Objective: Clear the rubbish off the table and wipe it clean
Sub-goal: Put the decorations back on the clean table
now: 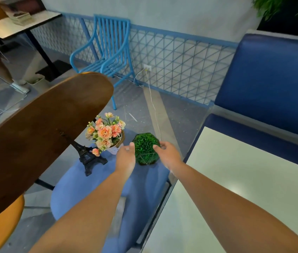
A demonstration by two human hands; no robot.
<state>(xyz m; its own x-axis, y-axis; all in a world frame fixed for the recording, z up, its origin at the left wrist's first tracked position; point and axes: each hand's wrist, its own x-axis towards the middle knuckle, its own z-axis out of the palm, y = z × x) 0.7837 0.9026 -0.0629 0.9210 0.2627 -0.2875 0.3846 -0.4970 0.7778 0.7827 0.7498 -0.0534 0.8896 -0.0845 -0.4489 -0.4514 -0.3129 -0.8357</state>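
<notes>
A small round green artificial plant (145,148) in a dark pot stands on a blue padded chair seat (144,183). My left hand (125,158) is at its left side with the thumb up against the leaves. At the plant's right side is my right hand (167,154), fingertips at the leaves. Both hands have loose, spread fingers and neither closes round the plant. The white table (235,179) lies to the right, and the part in view is bare.
On the same seat stand a vase of peach flowers (105,133) and a black Eiffel Tower model (87,156). A brown wooden chair back (40,128) fills the left. A blue bench (272,84) runs behind the table, and a blue metal chair (106,50) stands by the wall.
</notes>
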